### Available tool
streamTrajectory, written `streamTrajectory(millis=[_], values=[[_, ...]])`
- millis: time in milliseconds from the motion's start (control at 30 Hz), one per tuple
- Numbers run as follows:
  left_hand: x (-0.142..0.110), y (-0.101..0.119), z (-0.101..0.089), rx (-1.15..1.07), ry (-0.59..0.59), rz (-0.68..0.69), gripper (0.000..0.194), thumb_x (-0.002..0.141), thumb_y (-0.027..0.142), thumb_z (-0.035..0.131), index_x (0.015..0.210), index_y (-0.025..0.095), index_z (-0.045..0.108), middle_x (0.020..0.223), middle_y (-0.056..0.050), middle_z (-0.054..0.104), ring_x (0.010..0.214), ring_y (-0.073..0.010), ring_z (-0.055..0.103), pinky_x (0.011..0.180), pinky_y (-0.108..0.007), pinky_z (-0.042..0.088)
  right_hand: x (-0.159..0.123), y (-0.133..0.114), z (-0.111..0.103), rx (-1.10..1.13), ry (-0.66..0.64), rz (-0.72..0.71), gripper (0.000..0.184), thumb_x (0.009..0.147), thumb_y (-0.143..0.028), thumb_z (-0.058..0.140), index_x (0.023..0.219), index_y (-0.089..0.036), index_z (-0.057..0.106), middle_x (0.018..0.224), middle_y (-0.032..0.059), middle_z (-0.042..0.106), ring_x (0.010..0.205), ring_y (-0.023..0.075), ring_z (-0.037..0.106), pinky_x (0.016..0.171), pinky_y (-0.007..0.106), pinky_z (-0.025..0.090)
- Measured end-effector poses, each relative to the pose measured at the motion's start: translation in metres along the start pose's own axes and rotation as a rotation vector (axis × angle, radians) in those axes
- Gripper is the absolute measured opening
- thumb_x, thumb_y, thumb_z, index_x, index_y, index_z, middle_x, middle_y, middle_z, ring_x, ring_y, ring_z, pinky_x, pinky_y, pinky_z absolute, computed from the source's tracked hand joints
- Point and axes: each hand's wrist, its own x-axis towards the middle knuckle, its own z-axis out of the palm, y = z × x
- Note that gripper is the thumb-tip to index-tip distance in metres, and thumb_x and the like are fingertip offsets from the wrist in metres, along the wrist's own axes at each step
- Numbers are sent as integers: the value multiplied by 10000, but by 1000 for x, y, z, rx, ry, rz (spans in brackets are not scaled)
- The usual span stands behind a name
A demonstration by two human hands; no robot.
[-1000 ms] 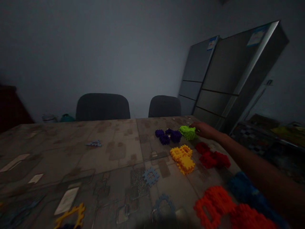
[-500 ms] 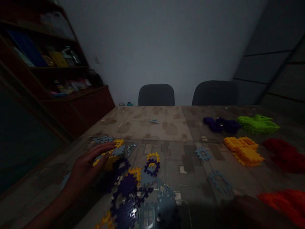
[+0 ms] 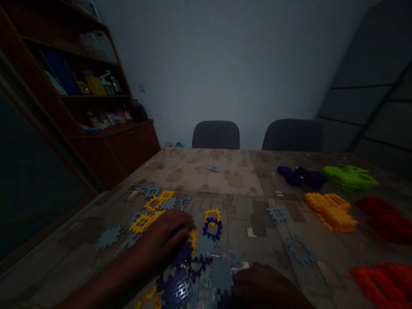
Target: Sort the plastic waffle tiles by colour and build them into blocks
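My left hand (image 3: 172, 229) reaches over a loose spread of toothed flat plastic building pieces, its fingers bent and close together. Under and beside its fingertips lie a purple piece (image 3: 182, 254) and a yellow piece (image 3: 193, 241); anything pinched there is hidden. At the bottom, my right hand (image 3: 262, 283) is curled, its fingertips at the edge of a grey piece (image 3: 221, 271). Whether it grips something does not show in the dim light. Nearby are a purple frame piece (image 3: 206, 234), a yellow window piece (image 3: 143, 222) and a brick-patterned purple piece (image 3: 177, 289).
Colour-sorted piles stand on the right: purple (image 3: 299, 177), lime green (image 3: 349, 178), yellow (image 3: 331, 211), dark red (image 3: 386, 219) and orange-red (image 3: 386, 281). Single grey pieces (image 3: 278, 213) lie on the patterned tablecloth (image 3: 231, 178). Two chairs (image 3: 216, 134) face me; a shelf (image 3: 106, 133) is at left.
My left hand has moved right and down from the yellow and grey pieces to the purple ones. My right hand has come leftward from near the orange-red pile to the grey pieces.
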Motion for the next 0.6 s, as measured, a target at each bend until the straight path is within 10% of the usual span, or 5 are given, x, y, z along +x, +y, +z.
streamTrajectory(millis=[167, 333, 600], values=[[10, -54, -33, 49, 86, -144, 499, 934, 569, 415, 1185, 215, 661, 1275, -107, 625, 1186, -313, 566, 1067, -464, 439, 59, -7, -57, 131, 57, 95, 355, 916, -70, 459, 1199, -205, 626, 1208, 80, 676, 1100, 219, 588, 972, 360, 447], [15, -100, -60, 85, 127, -289, 637, 851, 658, 425, 1153, 144, 650, 1214, -172, 647, 1128, -367, 598, 1002, -527, 477, 115, 9, -51, 39, 58, 199, 289, 960, -102, 430, 1141, -164, 647, 1199, 113, 648, 1095, 221, 558, 957, 330, 405], [1, -88, -52, 81, -5, -199, 405, 833, 500, 483, 1014, 195, 680, 1213, -122, 625, 1206, -319, 539, 1086, -429, 406, 148, 21, -46, -161, -119, 312, 238, 921, -87, 470, 996, -173, 678, 1114, 100, 646, 1020, 213, 585, 803, 276, 394]])
